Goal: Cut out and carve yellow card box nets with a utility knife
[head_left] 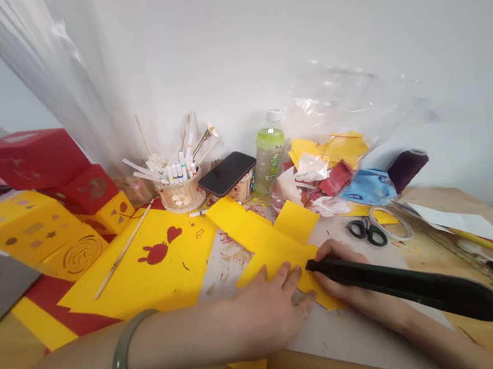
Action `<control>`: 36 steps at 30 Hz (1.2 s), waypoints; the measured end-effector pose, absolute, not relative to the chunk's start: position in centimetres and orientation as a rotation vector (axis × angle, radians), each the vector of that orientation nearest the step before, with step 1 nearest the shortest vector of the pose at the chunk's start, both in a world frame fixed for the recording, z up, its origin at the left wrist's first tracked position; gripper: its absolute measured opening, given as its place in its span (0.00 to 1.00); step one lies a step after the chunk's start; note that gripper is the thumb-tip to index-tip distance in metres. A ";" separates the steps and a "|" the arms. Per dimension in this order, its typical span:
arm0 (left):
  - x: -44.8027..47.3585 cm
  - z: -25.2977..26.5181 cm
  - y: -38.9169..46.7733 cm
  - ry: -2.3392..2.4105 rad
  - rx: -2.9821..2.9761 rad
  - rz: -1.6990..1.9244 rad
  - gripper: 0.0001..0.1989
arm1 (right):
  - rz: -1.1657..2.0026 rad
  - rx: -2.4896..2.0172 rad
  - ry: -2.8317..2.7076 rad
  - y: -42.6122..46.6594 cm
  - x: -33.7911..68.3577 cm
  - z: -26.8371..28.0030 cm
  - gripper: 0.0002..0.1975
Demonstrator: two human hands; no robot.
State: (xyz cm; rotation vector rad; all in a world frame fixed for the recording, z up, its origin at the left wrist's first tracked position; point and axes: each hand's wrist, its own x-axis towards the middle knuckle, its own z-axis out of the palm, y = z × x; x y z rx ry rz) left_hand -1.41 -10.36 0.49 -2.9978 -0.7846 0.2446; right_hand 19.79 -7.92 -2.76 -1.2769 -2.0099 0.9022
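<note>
My left hand (271, 306) lies flat on a piece of yellow paper (271, 249), fingers stretched out and a little apart, holding nothing. A jade-coloured bangle (126, 355) circles that wrist. To its right, my right hand (339, 257) is closed around a long black utility knife (409, 283), gripped like a pen near its narrow end. The knife's tip touches or hovers just over the yellow paper; its blade cannot be made out. Under the paper is a worn, pale cutting sheet (322, 354).
Yellow sheets (177, 278) with red cutouts and a thin wooden stick (123, 252) lie left. Red boxes (34, 160) stand behind. A marker basket (182, 195), phone (228, 173) and green bottle (270, 155) line the back. Scissors (366, 231) and a tape roll (391, 223) lie right.
</note>
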 end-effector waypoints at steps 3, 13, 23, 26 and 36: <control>-1.6 0.4 -10.3 -0.746 -2.973 0.189 0.22 | 0.830 -1.321 -2.015 -7.9 19.4 -2.5 0.04; -1.7 0.1 -10.3 -0.713 -2.941 0.158 0.24 | 0.760 -1.289 -2.082 -8.1 19.4 -3.0 0.06; -1.5 0.4 -10.3 -0.739 -2.961 0.216 0.22 | 0.509 -1.318 -2.037 -8.2 17.9 -4.2 0.07; -1.6 0.4 -10.3 -0.740 -2.973 0.240 0.23 | 0.475 -1.293 -2.030 -8.4 17.7 -4.0 0.07; -1.6 0.5 -10.1 -0.698 -2.939 0.197 0.23 | 0.578 -1.236 -2.186 -8.1 18.5 -3.4 0.07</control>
